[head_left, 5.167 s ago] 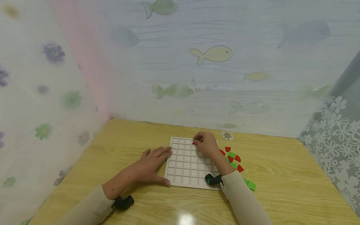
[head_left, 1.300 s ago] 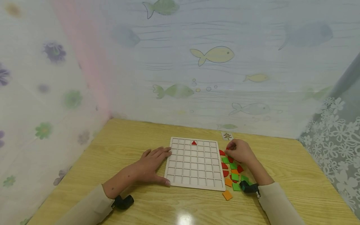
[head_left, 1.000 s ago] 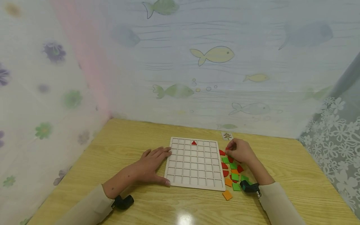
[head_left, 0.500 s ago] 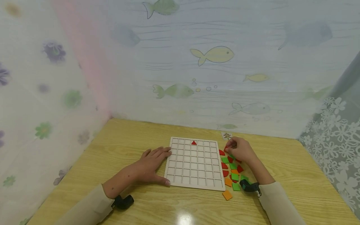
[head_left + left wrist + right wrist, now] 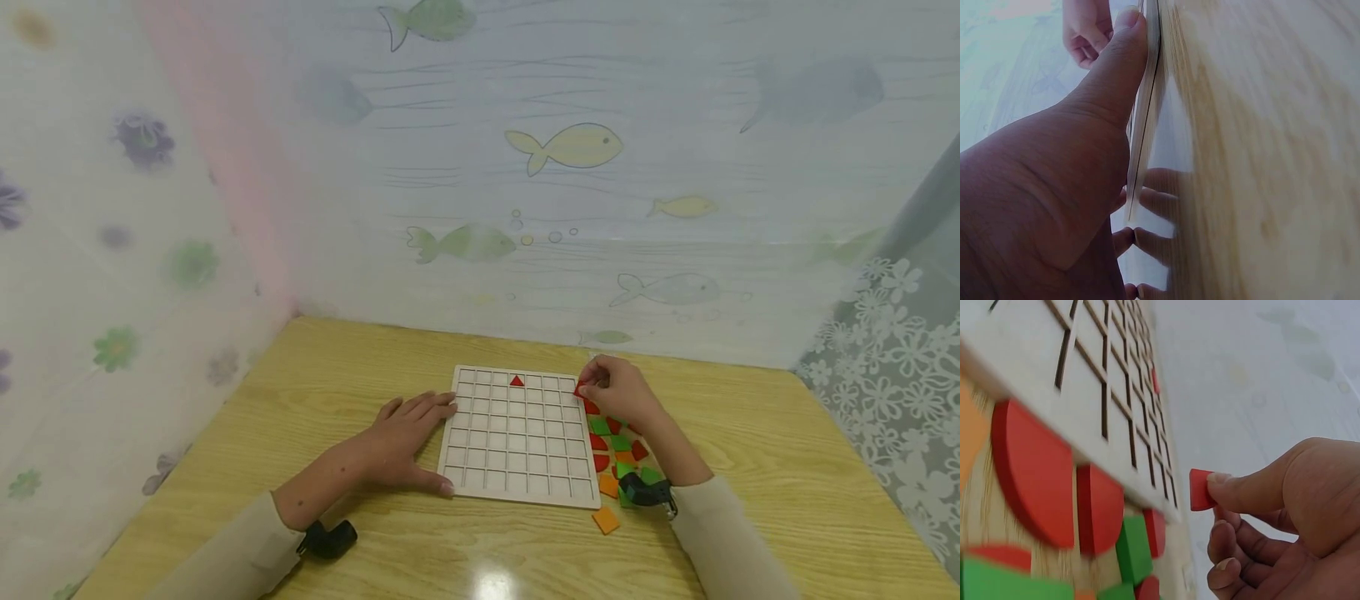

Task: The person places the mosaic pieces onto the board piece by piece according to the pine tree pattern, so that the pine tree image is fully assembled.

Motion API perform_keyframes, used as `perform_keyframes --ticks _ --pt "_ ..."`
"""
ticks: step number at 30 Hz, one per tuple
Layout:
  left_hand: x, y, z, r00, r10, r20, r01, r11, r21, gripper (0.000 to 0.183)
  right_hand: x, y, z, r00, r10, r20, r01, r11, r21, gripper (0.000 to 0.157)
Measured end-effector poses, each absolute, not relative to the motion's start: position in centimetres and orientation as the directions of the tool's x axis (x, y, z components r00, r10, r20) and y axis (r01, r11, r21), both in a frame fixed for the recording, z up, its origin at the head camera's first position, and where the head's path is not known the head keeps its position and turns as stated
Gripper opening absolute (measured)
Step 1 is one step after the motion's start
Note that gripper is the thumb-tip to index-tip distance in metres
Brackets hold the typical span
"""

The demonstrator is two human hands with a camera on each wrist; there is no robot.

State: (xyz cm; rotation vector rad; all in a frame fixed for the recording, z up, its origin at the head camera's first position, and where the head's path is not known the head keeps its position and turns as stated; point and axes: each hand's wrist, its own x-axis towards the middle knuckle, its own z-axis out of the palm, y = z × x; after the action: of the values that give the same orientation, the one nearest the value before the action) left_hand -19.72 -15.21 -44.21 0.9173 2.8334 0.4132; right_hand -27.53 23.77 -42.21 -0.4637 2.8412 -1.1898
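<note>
Compared with the head view of half a second ago, I find the right hand (image 5: 624, 393) shifted up and to the left, away from the loose pieces and onto the board's upper right corner; the left hand (image 5: 403, 439) is unchanged. The right thumb and fingertips pinch a red piece (image 5: 1200, 489), with the remaining fingers loosely curled. From the right wrist I see this piece right of centre, raised and apart from the grid board (image 5: 517, 461). The left hand is opened wide: its fingertips touch the board's left edge and its thumb lies at the lower left corner. The right forearm slants up and leftward from the lower right of the frame, the left one up and rightward from the lower left. A red triangle (image 5: 517, 381) remains in the board's top row. Along its right edge I note red pieces (image 5: 602, 462), green squares (image 5: 622, 442) and orange squares (image 5: 606, 521).
</note>
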Motion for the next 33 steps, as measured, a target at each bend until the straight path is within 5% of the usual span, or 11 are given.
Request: perform_keyframes --ticks 33 --pt "-19.7 -15.3 -44.2 -0.795 0.606 -0.025 0.570 0.761 0.310 0.120 -28.9 18.2 -43.2 -0.930 -0.360 0.076 -0.293 0.602 -0.743 0.005"
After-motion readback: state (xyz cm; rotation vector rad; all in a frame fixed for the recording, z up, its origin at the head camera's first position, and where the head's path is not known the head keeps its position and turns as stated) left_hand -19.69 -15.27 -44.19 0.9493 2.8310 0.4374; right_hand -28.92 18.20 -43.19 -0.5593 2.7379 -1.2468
